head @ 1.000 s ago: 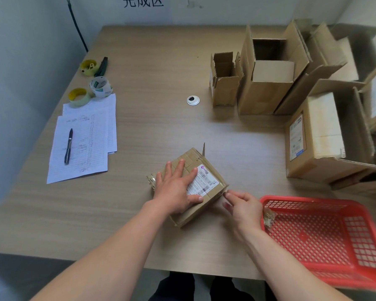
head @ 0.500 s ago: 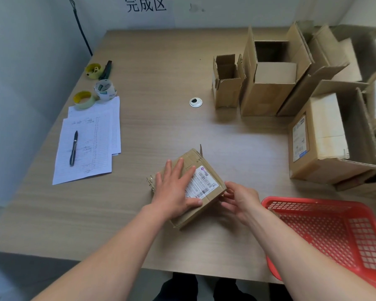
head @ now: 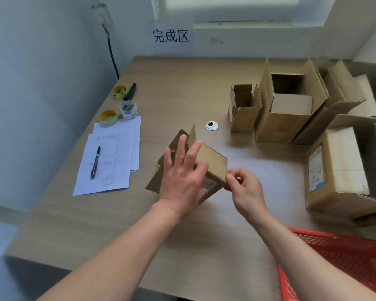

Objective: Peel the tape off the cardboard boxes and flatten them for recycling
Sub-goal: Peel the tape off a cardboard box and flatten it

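Box under left fingers

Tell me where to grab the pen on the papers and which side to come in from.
Pinch the pen across its barrel near the middle, coming straight down from above. It lies flat on the papers, its length running toward and away from the person, so fingers should close from its left and right sides. Both sides look free of other things, and neither hand is near it.
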`<state>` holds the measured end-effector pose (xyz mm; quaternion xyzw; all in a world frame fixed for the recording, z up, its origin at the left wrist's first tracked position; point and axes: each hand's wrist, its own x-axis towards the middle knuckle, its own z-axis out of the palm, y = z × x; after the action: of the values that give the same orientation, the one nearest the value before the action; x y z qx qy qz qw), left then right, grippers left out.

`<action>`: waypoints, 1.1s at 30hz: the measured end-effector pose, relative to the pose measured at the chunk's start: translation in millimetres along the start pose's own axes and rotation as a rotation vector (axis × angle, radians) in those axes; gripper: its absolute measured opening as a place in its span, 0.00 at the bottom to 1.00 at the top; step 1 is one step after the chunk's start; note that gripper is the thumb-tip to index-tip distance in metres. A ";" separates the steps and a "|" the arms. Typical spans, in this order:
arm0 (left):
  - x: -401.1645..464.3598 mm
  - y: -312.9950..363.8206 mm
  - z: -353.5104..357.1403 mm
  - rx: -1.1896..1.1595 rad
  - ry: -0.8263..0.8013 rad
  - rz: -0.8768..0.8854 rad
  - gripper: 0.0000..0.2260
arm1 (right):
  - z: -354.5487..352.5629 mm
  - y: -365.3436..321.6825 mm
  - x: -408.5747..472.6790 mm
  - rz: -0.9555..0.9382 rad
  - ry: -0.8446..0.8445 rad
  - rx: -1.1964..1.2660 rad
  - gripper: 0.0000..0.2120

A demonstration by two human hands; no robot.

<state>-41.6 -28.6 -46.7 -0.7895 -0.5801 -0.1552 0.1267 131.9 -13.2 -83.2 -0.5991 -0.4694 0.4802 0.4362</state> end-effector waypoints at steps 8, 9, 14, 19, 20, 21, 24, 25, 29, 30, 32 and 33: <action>-27.4 -10.6 13.9 -0.048 -0.094 -0.149 0.17 | 13.4 9.7 -6.5 0.036 -0.039 0.094 0.12; -30.5 -12.8 15.6 -0.083 -0.075 -0.156 0.17 | 15.6 10.5 -7.1 0.068 -0.045 0.130 0.12; -37.7 -20.5 19.8 -0.152 -0.035 -0.118 0.15 | 20.6 -0.8 -13.1 0.057 -0.044 -0.036 0.09; -38.0 -20.1 16.8 -0.153 0.012 -0.079 0.13 | 22.5 -15.4 -9.2 -0.112 -0.017 -0.476 0.14; -39.0 -21.0 17.4 -0.152 0.019 -0.073 0.12 | 22.8 -15.4 -7.3 -0.152 -0.034 -0.552 0.13; -39.7 -22.0 17.8 -0.152 0.024 -0.071 0.12 | 23.8 -15.0 -5.7 -0.182 -0.053 -0.611 0.13; -39.9 -24.2 18.4 -0.147 0.021 -0.083 0.12 | 25.2 -13.0 -4.4 -0.187 -0.068 -0.638 0.13; -39.6 -24.5 18.4 -0.147 0.019 -0.089 0.13 | 25.2 -12.5 -5.1 -0.152 -0.053 -0.581 0.13; -39.5 -25.6 19.0 -0.152 0.000 -0.104 0.14 | 25.2 -1.6 -7.2 0.074 -0.016 -0.265 0.13; -39.7 -26.2 19.3 -0.161 -0.008 -0.107 0.14 | 25.2 0.3 -7.8 0.125 -0.028 -0.160 0.13; -39.7 -27.7 19.4 -0.173 -0.034 -0.113 0.14 | 25.2 0.9 -8.6 0.214 -0.070 0.034 0.11; -39.3 -28.8 18.6 -0.173 -0.048 -0.115 0.14 | 25.2 0.8 -9.2 0.239 -0.084 0.081 0.10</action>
<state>-78.2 -47.5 -78.7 -0.7665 -0.6117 -0.1927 0.0351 106.4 -20.6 -86.4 -0.6119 -0.3929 0.5719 0.3795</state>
